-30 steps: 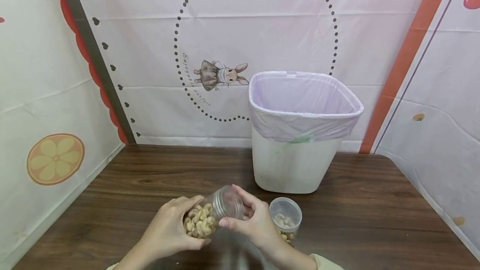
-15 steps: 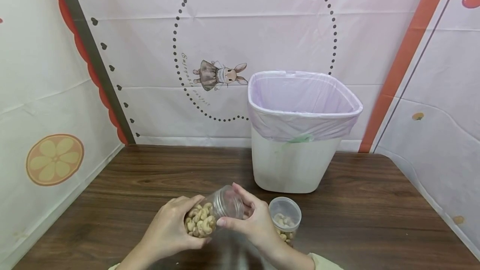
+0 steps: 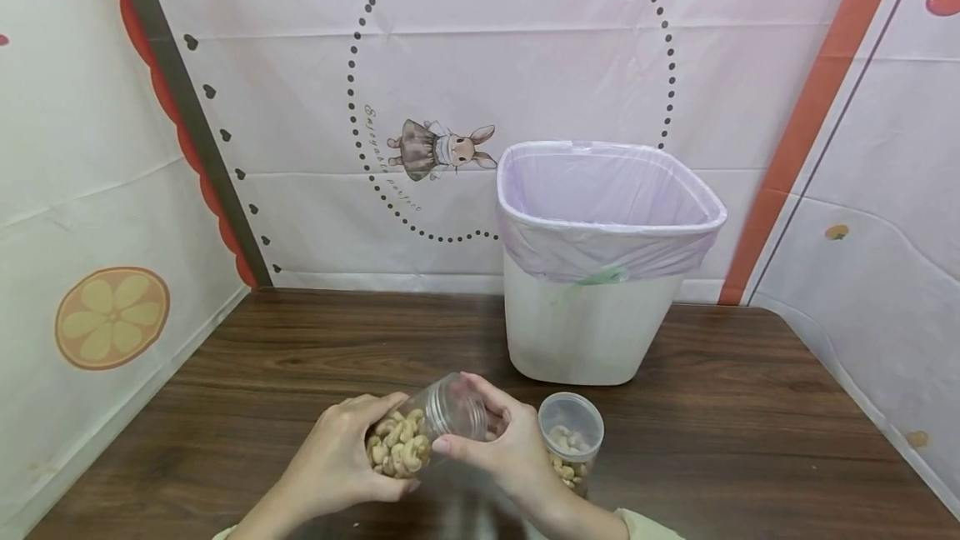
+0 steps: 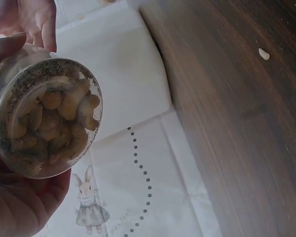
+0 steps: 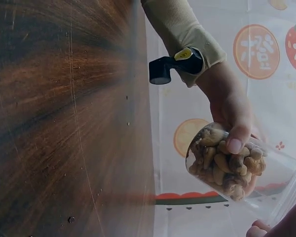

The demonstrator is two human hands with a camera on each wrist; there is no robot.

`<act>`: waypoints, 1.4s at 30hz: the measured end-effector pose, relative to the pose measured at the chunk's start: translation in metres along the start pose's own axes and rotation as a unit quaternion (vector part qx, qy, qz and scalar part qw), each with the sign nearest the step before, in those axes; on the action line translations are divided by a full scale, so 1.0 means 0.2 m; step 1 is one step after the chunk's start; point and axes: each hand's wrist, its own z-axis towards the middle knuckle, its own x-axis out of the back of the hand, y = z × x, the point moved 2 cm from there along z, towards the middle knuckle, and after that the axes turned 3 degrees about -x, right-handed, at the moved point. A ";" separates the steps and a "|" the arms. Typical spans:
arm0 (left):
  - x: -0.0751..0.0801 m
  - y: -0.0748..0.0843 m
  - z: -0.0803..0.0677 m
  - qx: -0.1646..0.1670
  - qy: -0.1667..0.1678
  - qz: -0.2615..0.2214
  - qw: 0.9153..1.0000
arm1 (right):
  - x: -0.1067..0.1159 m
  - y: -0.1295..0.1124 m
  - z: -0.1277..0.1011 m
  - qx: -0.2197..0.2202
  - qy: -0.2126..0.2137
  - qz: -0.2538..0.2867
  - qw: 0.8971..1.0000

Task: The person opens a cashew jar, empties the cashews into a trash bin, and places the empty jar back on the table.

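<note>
A clear plastic jar (image 3: pixel 418 430) with cashews in it is held tilted above the table, its mouth towards the right. My left hand (image 3: pixel 337 452) grips it round the cashew-filled lower end, thumb and fingers on opposite sides. At the threaded mouth end, my right hand (image 3: pixel 517 444) holds on with thumb and fingers; whether a clear lid sits there I cannot tell. The left wrist view faces the jar's round base (image 4: pixel 47 118). In the right wrist view the cashews (image 5: pixel 227 168) lie in the lower part, under the left thumb. A second cashew jar (image 3: pixel 572 427) stands beside my right hand.
A white bin (image 3: pixel 588 332) with a pale purple liner stands at the back of the dark wooden table (image 3: pixel 345 340). Printed cloth (image 3: pixel 420 65) covers the walls. A small whitish piece (image 4: pixel 264 54) lies on the wood.
</note>
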 end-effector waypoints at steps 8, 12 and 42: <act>0.00 -0.01 -0.01 0.003 -0.046 -0.105 0.993 | 0.00 -0.02 0.00 0.043 -0.028 -0.041 0.998; 0.01 -0.02 -0.01 0.006 -0.065 -0.134 0.989 | 0.01 -0.02 0.00 0.056 -0.051 -0.039 0.996; 0.04 0.03 -0.01 -0.014 -0.039 -0.032 0.999 | 0.05 -0.03 -0.01 0.059 -0.107 -0.079 0.989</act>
